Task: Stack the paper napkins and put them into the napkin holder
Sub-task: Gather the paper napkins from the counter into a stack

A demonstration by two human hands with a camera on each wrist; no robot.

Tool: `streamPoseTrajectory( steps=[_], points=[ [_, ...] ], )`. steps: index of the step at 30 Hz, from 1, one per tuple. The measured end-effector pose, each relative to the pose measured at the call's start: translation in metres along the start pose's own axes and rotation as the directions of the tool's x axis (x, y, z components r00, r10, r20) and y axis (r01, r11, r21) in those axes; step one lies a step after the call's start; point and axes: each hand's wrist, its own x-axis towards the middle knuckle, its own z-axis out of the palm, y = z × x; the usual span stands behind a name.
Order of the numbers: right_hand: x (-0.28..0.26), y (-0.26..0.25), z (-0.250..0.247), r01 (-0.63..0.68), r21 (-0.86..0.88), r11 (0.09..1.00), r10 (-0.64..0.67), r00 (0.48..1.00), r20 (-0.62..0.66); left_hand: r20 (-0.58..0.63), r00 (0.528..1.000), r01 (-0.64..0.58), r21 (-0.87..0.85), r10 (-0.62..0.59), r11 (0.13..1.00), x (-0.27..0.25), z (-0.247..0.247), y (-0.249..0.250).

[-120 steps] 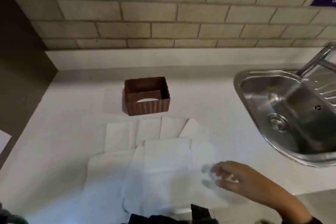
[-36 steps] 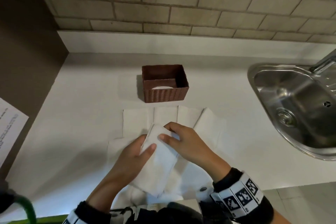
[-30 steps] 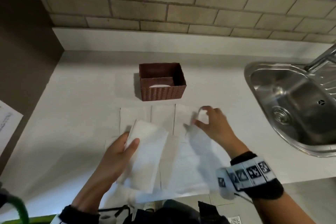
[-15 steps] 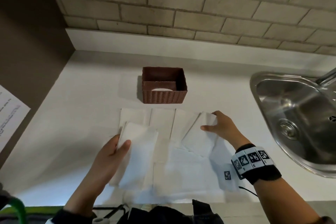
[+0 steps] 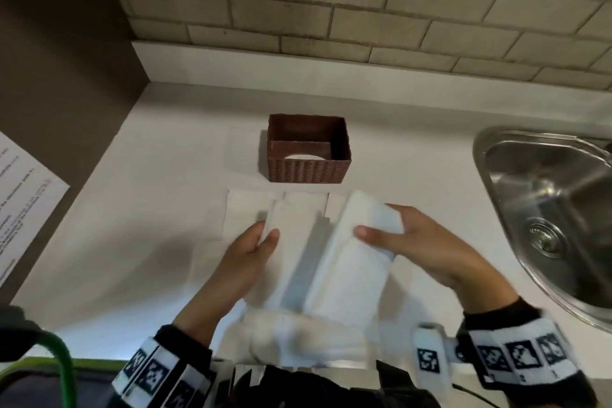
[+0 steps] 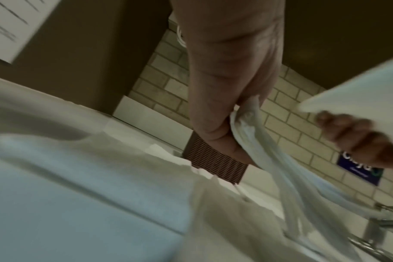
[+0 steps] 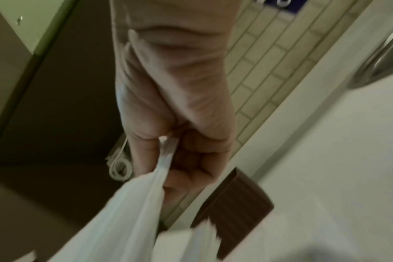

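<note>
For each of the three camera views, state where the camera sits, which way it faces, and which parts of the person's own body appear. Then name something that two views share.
Head: worn on the head, looking down at the counter; shows left hand, right hand and both wristbands.
Left wrist: on the left wrist, looking along the hand toward the brick wall; shows the left hand pinching napkins and the right hand's fingers.
Right wrist: on the right wrist, looking along the hand; shows the right hand pinching a napkin.
Shared: all show the brown napkin holder.
</note>
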Motion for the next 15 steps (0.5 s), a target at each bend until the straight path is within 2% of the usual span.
streamPoseTrajectory(
  steps=[4, 6, 8, 10, 13, 15],
  points=[
    [0.029, 0.016, 0.043, -0.001, -0.016, 1.000, 0.000, 0.997, -0.074, 0.058, 0.995, 0.080, -0.017, -0.079, 0.997, 0.005, 0.010, 0.004],
    [0.038, 0.022, 0.056, -0.018, 0.016, 1.000, 0.019, 0.994, -0.110, 0.073, 0.990, 0.129, -0.079, -0.123, 0.988, 0.006, 0.009, 0.002],
    [0.042, 0.024, 0.066, -0.012, -0.004, 1.000, 0.011, 0.991, -0.134, 0.101, 0.990, 0.107, -0.077, -0.100, 0.991, 0.005, 0.010, 0.000],
    [0.042, 0.024, 0.071, 0.001, -0.066, 0.998, -0.010, 0.991, -0.131, 0.113, 0.993, 0.031, 0.064, -0.038, 0.997, 0.000, 0.010, 0.003],
    [0.031, 0.034, 0.063, -0.009, -0.341, 0.940, -0.033, 0.992, -0.119, 0.020, 1.000, -0.020, 0.176, 0.017, 0.984, 0.002, -0.004, -0.007],
    [0.020, 0.052, 0.054, -0.045, -0.608, 0.792, 0.027, 0.999, -0.039, -0.120, 0.993, 0.006, 0.095, 0.005, 0.995, 0.005, -0.028, -0.015]
  ],
)
